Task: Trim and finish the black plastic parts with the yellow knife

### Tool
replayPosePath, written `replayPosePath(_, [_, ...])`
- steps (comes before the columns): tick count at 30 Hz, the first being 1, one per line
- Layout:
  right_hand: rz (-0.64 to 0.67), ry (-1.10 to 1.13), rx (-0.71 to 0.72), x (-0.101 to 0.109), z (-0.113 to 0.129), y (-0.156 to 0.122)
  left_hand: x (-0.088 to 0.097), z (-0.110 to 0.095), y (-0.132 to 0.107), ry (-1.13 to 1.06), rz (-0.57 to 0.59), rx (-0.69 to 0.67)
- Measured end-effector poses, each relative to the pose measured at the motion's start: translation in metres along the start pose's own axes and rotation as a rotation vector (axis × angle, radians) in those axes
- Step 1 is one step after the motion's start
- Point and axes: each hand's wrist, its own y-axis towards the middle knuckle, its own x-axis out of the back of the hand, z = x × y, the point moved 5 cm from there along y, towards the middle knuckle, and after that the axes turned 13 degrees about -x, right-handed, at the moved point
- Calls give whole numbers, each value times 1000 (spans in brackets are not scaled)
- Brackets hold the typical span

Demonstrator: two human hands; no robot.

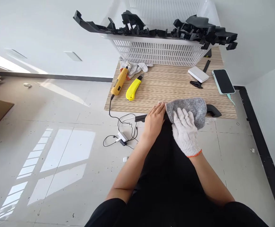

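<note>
A long black plastic trim piece point(140, 118) lies across the table's front edge, close to my body. My bare left hand point(153, 125) holds it left of its middle, fingers closed over the top. On my right hand point(184, 130) is a white knit glove with an orange cuff. That hand presses a grey cloth point(197, 110) around the right part of the trim piece, whose curved end sticks out past the cloth. The palm side of both hands is hidden.
A white slatted basket point(158, 52) with several black plastic parts point(203, 28) across its rim stands behind. On the table point(165, 85) lie a yellow corded tool point(119, 81), utility knife point(134, 89), glove point(137, 67), black caliper point(196, 84), white box point(198, 74) and phone point(223, 81). Cables point(125, 126) trail floorward.
</note>
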Motion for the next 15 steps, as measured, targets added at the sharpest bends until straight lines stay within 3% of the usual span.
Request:
replayPosePath(6, [-70, -57, -5, 7, -14, -1, -3, 0, -1, 11, -13, -11])
replayPosePath(15, [-30, -61, -84, -19, 12, -11, -5, 3, -1, 19, -9, -37])
